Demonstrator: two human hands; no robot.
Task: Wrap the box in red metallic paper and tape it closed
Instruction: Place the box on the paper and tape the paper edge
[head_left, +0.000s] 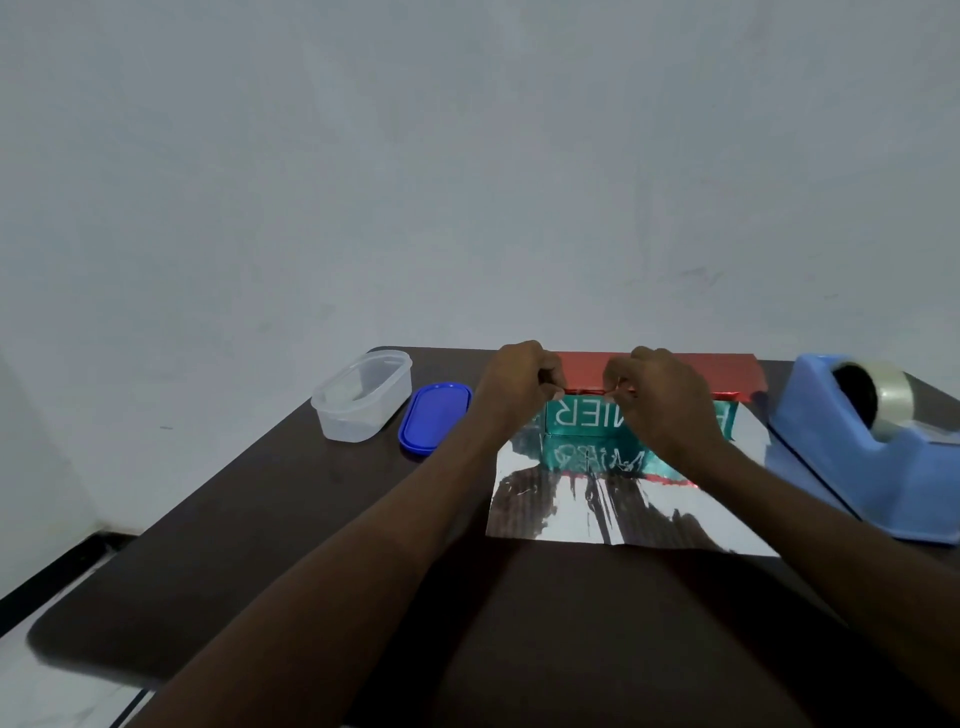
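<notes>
Nearest me lies the paper (631, 512), silver side up, and both my left hand (519, 384) and right hand (662, 397) pinch its far red edge over the box (582, 418) beneath them, so next I probably need tape from the dispenser (878, 447) beside my right hand.

a dark brown table (260, 519) stands against a plain pale grey wall (467, 156).
</notes>
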